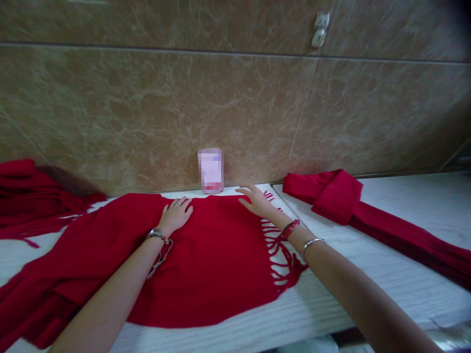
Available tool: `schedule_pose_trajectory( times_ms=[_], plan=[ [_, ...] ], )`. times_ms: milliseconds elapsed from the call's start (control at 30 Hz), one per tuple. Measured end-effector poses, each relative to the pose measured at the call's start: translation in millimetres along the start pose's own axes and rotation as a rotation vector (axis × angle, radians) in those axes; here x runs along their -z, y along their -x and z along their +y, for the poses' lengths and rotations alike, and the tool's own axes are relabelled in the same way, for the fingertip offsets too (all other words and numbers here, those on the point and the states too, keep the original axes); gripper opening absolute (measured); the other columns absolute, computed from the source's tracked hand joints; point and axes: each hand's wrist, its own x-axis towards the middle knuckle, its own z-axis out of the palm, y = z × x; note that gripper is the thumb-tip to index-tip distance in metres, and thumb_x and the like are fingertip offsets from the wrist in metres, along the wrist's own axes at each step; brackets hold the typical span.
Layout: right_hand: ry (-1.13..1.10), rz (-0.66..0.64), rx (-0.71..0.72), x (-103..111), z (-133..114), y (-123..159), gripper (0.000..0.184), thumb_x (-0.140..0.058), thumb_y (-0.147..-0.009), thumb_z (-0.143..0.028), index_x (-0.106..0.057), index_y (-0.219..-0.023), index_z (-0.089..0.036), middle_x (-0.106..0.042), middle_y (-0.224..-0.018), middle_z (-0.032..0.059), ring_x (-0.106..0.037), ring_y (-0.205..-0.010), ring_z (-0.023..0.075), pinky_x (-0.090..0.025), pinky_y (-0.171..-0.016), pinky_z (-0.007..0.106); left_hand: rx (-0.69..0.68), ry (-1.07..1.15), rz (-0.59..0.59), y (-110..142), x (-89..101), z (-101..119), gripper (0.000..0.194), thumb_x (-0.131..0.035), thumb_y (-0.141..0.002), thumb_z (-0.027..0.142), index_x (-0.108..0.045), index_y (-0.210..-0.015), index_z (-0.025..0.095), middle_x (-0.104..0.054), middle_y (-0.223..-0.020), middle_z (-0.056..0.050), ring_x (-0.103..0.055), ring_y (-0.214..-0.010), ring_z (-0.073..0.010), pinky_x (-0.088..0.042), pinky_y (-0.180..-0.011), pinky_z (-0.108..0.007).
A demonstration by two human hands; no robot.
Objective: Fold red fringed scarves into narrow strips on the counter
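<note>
A red fringed scarf (pixel 217 260) lies spread over the pale wooden surface, its tassels (pixel 281 260) pointing right. My left hand (pixel 175 215) rests on the scarf near its far edge, fingers stretched out and palm down. At the scarf's far right corner is my right hand (pixel 255 201), fingers apart, with nothing held; whether it touches the cloth I cannot tell. To the left, the rest of this scarf (pixel 95 255) runs in loose folds toward the near left corner, partly covered by my left forearm.
A folded red scarf (pixel 334 196) lies on the right, its long end trailing rightward. More bunched red cloth (pixel 29 201) sits far left. A phone-like object (pixel 211 170), blurred, leans against the brown tiled wall (pixel 165 108). A small white fixture (pixel 320 29) is on the wall.
</note>
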Motion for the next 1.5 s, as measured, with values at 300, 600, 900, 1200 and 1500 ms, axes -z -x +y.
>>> schedule_pose_trajectory(
  times_ms=[300, 600, 900, 1200, 1500],
  plan=[
    [0.125, -0.331, 0.058, -3, 6, 9, 0.041, -0.032, -0.089, -0.021, -0.052, -0.124, -0.012, -0.052, -0.128, 0.0121, -0.046, -0.118, 0.0211, -0.035, -0.101, 0.036, -0.007, -0.094, 0.071, 8, 3.7, 10, 0.044, -0.026, -0.090, 0.031, -0.045, -0.130, 0.023, -0.040, -0.139, -0.006, -0.037, -0.125, -0.0256, -0.034, -0.098, -0.046],
    [0.050, -0.351, 0.011, 26, 14, 8, 0.021, -0.047, -0.071, -0.013, -0.065, -0.081, -0.016, -0.065, -0.083, 0.0068, -0.057, -0.077, 0.0174, -0.044, -0.073, 0.028, -0.019, -0.109, 0.162, 15, 3.2, 22, 0.039, -0.025, -0.090, 0.019, -0.060, -0.102, 0.008, -0.064, -0.096, -0.016, -0.061, -0.093, -0.0250, -0.046, -0.075, -0.035],
    [0.202, -0.618, -0.008, 57, 18, 11, 0.017, -0.049, -0.066, -0.010, -0.062, -0.074, -0.018, -0.064, -0.077, 0.0033, -0.053, -0.068, 0.0140, -0.039, -0.062, 0.023, -0.023, -0.064, 0.206, 12, -2.5, 18, 0.036, -0.027, -0.089, 0.019, -0.061, -0.098, 0.011, -0.064, -0.099, -0.014, -0.059, -0.095, -0.0241, -0.047, -0.075, -0.033],
    [0.430, -0.742, -0.110, 52, 13, -11, 0.019, -0.052, -0.066, -0.005, -0.064, -0.070, -0.019, -0.065, -0.067, 0.0013, -0.055, -0.060, 0.0123, -0.037, -0.055, 0.021, -0.025, 0.022, 0.230, 13, -3.5, 16, 0.033, -0.030, -0.086, 0.017, -0.061, -0.098, 0.011, -0.063, -0.100, -0.014, -0.057, -0.096, -0.0259, -0.046, -0.076, -0.036],
    [0.668, -0.697, -0.208, 66, 22, 0, 0.023, -0.047, -0.073, -0.001, -0.067, -0.077, -0.012, -0.068, -0.084, 0.0141, -0.064, -0.078, 0.0212, -0.045, -0.063, 0.026, -0.019, 0.064, 0.250, 13, -5.1, 15, 0.031, -0.034, -0.085, 0.018, -0.062, -0.097, 0.011, -0.063, -0.101, -0.013, -0.056, -0.097, -0.0254, -0.045, -0.078, -0.037]
  ],
)
